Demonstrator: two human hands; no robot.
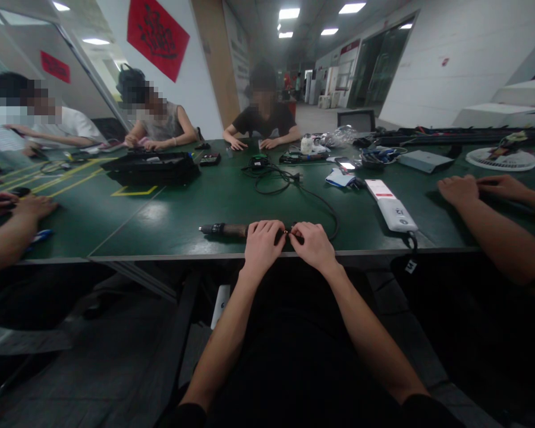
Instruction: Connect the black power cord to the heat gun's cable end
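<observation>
A dark electric screwdriver (225, 230) lies along the front edge of the green table, its metal tip pointing left. My left hand (264, 241) is closed around its rear end. Close beside it, my right hand (312, 242) pinches the end of a black cord (336, 211). A small coppery spot shows between my two hands where the screwdriver's end and the cord's end come together. Whether they are joined I cannot tell, as my fingers cover most of it. The cord loops behind my right hand and back across the table to a plug (296, 177).
To the right lies a white power bank (395, 208) with a phone-like screen. A black tray (151, 169) stands back left. Farther off are a lit phone (345, 164), a grey box (425, 160) and a round white part (502, 159). Co-workers' hands rest at both sides and across.
</observation>
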